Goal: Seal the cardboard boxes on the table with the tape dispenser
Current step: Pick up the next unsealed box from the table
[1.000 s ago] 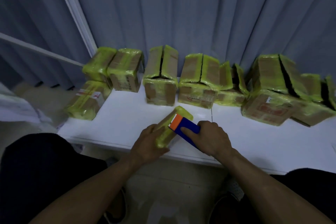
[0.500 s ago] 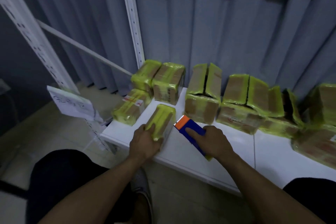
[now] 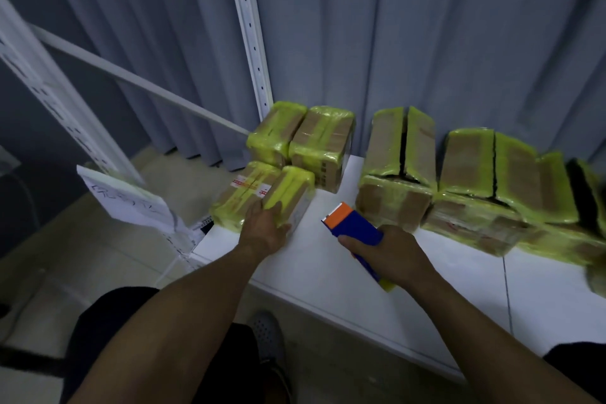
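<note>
On the white table (image 3: 328,279), yellow-taped cardboard boxes with gaping flaps (image 3: 469,161) line the back. At the left end sits 1 taped brown cardboard box (image 3: 293,190), the left hand (image 3: 264,234) seemingly curled round its near end. The right hand (image 3: 396,256) wraps the blue, orange-nosed tape dispenser (image 3: 355,228). This box looks sealed; next, 1 gaping box must be drawn forward.

Free: I saw bare table (image 3: 328,289) before the boxes (image 3: 465,164).
Back: boxes walled the far edge.
Left: a post (image 3: 251,43) stood behind the corner boxes.
</note>
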`<state>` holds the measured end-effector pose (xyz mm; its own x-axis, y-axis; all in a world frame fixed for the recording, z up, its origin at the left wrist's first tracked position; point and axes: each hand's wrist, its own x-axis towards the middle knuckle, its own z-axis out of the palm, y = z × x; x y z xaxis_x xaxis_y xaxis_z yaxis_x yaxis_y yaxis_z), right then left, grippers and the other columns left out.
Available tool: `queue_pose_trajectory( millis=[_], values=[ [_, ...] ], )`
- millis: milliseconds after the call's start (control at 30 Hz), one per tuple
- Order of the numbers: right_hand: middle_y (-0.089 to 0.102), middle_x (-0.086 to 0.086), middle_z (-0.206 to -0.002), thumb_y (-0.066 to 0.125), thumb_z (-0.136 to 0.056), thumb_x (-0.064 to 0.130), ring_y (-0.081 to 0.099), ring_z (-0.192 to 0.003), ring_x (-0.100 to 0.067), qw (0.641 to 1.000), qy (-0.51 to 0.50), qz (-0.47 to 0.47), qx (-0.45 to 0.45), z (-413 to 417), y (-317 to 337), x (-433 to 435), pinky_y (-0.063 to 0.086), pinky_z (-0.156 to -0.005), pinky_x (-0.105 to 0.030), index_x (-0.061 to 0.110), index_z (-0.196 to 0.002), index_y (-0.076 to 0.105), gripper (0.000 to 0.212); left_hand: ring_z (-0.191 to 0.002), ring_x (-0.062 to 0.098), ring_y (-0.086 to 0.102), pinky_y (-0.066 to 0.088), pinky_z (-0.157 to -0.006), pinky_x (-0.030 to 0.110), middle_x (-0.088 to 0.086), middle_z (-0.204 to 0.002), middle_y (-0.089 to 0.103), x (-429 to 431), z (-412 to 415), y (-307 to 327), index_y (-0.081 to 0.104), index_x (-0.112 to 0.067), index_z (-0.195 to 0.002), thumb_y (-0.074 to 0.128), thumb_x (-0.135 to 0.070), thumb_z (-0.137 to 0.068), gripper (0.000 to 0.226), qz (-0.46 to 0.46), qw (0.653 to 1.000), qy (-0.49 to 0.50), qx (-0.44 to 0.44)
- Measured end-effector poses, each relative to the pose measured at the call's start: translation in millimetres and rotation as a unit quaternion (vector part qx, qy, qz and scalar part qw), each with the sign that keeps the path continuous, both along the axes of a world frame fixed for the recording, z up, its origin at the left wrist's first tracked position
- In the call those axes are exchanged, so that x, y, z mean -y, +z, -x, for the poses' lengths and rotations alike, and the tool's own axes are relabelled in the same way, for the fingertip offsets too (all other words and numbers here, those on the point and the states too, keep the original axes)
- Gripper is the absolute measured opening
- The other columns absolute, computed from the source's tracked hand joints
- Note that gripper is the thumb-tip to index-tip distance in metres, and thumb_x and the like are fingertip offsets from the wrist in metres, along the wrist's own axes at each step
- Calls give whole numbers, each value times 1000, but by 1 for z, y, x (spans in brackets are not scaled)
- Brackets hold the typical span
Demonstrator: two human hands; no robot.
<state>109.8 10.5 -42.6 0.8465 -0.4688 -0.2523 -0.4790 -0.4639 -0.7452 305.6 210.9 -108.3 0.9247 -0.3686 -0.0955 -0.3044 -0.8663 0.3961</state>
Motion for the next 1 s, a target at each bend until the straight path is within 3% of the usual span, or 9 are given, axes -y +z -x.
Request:
queue_pose_trajectory(
  millis=[100,167,267,400,533,633,767,867,1000],
  values=[
    [70,2,-69,74,-80,66,68,-63,-10,999,7,-11,33,5,12,-1,46,-60,-22,19,-81,68,47,-139,37,35,37,-112,42,15,-148,37,2,-9,5,48,-23,-141,73,-59,-76,79,34,999,-6,-28],
    [72,-1,-72,74,-82,63,70,-65,-12,998,6,-27,54,10,23,2,47,-61,-21,17,-83,71,46,-143,37,27,30,-116,45,12,-152,34,10,-7,13,44,-29,-142,62,-75,-71,87,2,999,-39,-2],
    [73,-7,-73,73,-83,63,70,-64,-15,996,-12,-22,84,19,49,13,48,-60,-25,12,-84,71,51,-146,27,23,22,-119,36,6,-152,39,40,4,39,51,-28,-142,56,-60,-88,63,47,995,-82,41],
    [72,-2,-68,76,-77,67,70,-62,-16,988,-92,-8,128,35,86,45,52,-61,-33,15,-79,72,52,-110,28,59,46,-94,34,10,-110,64,102,25,79,70,-6,-103,67,-39,-87,36,193,968,-161,26],
    [72,1,-65,79,-78,60,65,-55,-7,980,-140,-28,139,46,103,84,46,-57,-26,12,-78,74,49,-117,9,51,34,-98,16,-5,-123,54,160,39,106,66,-11,-125,80,-39,-81,54,250,953,-169,-4],
    [73,0,-69,80,-78,61,68,-62,-12,974,-169,-33,146,43,97,107,48,-59,-27,13,-81,74,48,-109,7,63,46,-101,26,-10,-117,67,197,32,110,69,-21,-118,85,-48,-71,57,285,945,-112,-117],
    [66,2,-59,78,-85,52,59,-45,-1,972,-175,-36,151,44,93,131,41,-44,-12,12,-73,69,43,-94,16,70,55,-95,38,-1,-104,75,221,20,99,69,-25,-96,92,-38,-63,42,291,938,-61,-177],
    [69,-2,-65,79,-82,55,63,-50,-4,971,-178,-33,155,45,91,143,43,-46,-14,12,-77,71,45,-95,18,61,50,-91,28,-1,-111,66,226,22,94,62,-20,-112,90,-23,-70,50,291,939,-29,-180],
    [72,-6,-71,80,-77,62,68,-62,-15,968,-194,-37,154,49,90,144,48,-56,-26,10,-80,73,52,-105,20,57,48,-100,32,11,-128,61,218,23,92,53,-2,-132,87,-13,-74,69,294,935,-11,-195]
  ],
)
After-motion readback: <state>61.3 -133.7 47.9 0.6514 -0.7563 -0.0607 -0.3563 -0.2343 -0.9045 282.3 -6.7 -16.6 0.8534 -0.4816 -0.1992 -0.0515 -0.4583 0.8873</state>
